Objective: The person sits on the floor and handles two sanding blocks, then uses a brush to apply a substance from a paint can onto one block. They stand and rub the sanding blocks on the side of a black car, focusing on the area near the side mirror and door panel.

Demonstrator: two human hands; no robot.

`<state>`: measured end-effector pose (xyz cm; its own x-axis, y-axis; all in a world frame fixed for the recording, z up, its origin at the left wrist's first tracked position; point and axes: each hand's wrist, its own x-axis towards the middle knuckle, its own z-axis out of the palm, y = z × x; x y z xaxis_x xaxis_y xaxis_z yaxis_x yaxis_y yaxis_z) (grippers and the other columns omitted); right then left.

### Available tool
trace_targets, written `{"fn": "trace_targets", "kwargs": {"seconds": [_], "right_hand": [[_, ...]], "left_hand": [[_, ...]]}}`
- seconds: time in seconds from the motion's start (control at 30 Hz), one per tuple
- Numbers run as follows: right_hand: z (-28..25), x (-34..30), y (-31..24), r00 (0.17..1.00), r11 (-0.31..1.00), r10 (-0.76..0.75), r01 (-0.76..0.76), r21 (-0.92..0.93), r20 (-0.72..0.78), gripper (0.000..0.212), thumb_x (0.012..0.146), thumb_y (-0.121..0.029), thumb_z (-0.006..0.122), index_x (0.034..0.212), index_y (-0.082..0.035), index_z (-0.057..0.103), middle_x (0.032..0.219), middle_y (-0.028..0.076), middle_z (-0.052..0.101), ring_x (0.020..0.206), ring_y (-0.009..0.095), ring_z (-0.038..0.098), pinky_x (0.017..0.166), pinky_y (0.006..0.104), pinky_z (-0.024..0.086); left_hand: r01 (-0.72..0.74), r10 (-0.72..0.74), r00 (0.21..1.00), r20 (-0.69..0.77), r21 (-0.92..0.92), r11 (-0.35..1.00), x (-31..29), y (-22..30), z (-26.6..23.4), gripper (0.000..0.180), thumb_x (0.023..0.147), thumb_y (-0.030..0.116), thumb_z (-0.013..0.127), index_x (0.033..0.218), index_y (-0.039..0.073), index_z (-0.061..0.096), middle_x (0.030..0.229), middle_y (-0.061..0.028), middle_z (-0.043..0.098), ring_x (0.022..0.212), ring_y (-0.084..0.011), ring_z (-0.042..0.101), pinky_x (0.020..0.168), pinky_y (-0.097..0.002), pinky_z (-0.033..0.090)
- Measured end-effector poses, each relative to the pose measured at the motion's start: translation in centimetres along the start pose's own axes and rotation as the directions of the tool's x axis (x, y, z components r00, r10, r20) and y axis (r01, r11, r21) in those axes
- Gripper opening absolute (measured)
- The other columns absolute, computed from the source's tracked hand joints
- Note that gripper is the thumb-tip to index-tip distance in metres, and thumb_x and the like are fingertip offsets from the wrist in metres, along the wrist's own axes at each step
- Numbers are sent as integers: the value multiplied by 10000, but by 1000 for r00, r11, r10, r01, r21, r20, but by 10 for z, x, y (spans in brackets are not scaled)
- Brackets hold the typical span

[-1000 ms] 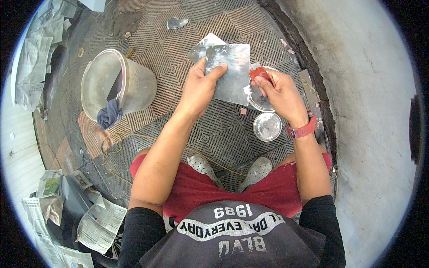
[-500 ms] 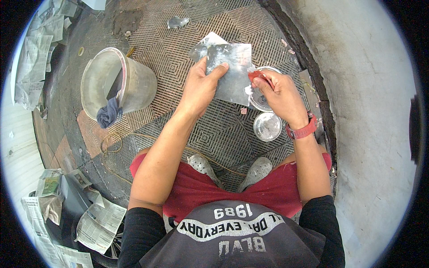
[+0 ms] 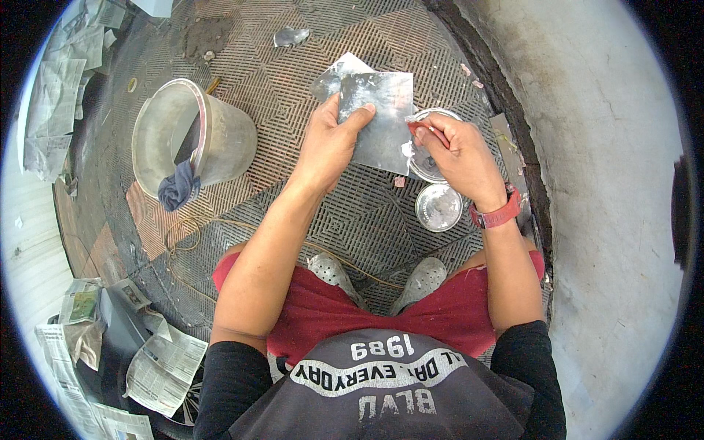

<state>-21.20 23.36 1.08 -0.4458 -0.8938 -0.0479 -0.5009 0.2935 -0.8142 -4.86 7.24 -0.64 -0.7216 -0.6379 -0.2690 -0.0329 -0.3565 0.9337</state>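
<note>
The ribbed floor (image 3: 242,44) is seen under everything, and on the right it is bordered by a pale wall (image 3: 609,220). On the left side a translucent bucket (image 3: 231,139) is placed. At the lower left, a printed newspaper sheet (image 3: 165,370) is spread over dark objects. In the middle, above the floor, a grey flat plate (image 3: 381,139) is held, and behind it a second plate (image 3: 352,64) is partly covered. The front plate is grasped by the left hand (image 3: 328,143), with the thumb laid on its face; whether the second plate is also gripped cannot be told. By the right hand (image 3: 462,158), a red spreader is pinched. Under this hand a round tin (image 3: 427,167) is partly hidden, and just below it a smaller tin (image 3: 438,207) is set. A dark cloth (image 3: 178,187) is hung on the bucket's rim. The red spreader (image 3: 419,127) is kept at the front plate's right edge, where white paste (image 3: 408,149) is also seen.
</note>
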Motion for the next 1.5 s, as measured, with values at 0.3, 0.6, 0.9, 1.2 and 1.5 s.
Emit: {"fn": "trace_targets", "kwargs": {"seconds": [0.3,0.6,0.9,1.2,1.5], "right_hand": [[-3,-1,10,991,961,135,-128,245,-15,350,1171,-334,559,1218,-9,678,960,-10,678,838,76,569,764,259,515],[-4,1,8,988,985,102,-84,148,-118,322,1156,-332,580,1148,-20,657,890,21,615,816,109,553,743,284,487],[0,2,-1,993,999,26,-22,42,-117,254,1101,-247,656,1076,3,692,818,166,689,707,225,634,688,380,499],[6,2,-2,997,999,-32,31,-15,-70,218,1073,-209,672,1039,3,712,813,204,713,731,350,701,671,430,507],[9,0,-2,993,994,-98,94,-64,-73,136,1025,-151,708,1003,-16,704,800,216,705,757,405,715,661,472,515]], "left_hand": [[1,-1,1000,-10,-3,1000,0,2,1,290,1076,122,648,1323,-27,675,1176,-92,768,1023,-143,725,915,-322,588],[7,-7,1000,-2,10,1000,1,3,0,291,1082,123,645,1331,-25,668,1173,-90,769,1011,-143,732,902,-318,596],[8,-8,1000,3,-9,1000,1,4,0,287,1078,119,644,1321,-33,669,1162,-95,768,1004,-140,732,896,-316,598],[-15,15,1000,13,3,1000,2,0,-3,291,1067,117,655,1313,-38,666,1166,-94,762,999,-143,727,891,-314,594],[37,-34,998,46,-66,997,2,-1,-2,299,1067,146,672,1324,-6,673,1163,-73,768,1000,-137,734,898,-313,598]]}}
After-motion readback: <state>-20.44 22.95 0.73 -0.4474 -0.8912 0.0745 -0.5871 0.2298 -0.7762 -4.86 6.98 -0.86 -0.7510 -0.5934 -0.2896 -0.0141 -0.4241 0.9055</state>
